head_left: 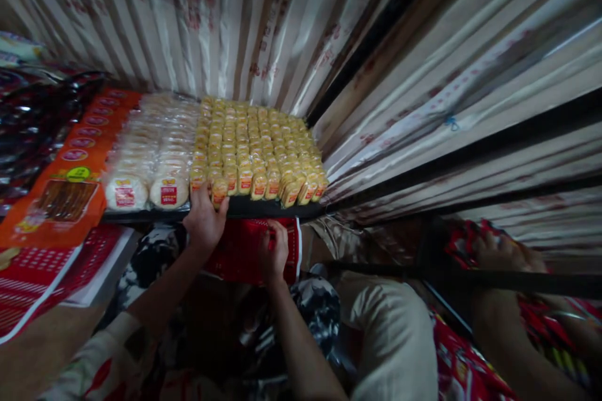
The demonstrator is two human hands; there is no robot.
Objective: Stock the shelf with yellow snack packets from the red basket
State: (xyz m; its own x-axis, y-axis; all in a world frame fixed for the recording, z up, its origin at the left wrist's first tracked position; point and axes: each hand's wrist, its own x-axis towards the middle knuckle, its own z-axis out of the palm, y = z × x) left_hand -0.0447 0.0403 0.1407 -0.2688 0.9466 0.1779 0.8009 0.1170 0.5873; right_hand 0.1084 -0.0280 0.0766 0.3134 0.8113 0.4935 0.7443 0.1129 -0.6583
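Note:
My left hand rests at the front edge of a dark shelf, its fingers up against the front row of small yellow wrapped snack packs that fill the shelf's right half in several rows. Thumb and fingers seem to pinch one pack at the edge. My right hand is lower, below the shelf edge, fingers curled on a red basket-like thing with a grid pattern.
White round wrapped cakes lie left of the yellow packs, orange packets further left. Corrugated metal sheeting walls the back and right. Another person's arm and hand show at the right. Red-and-white packaging lies lower left.

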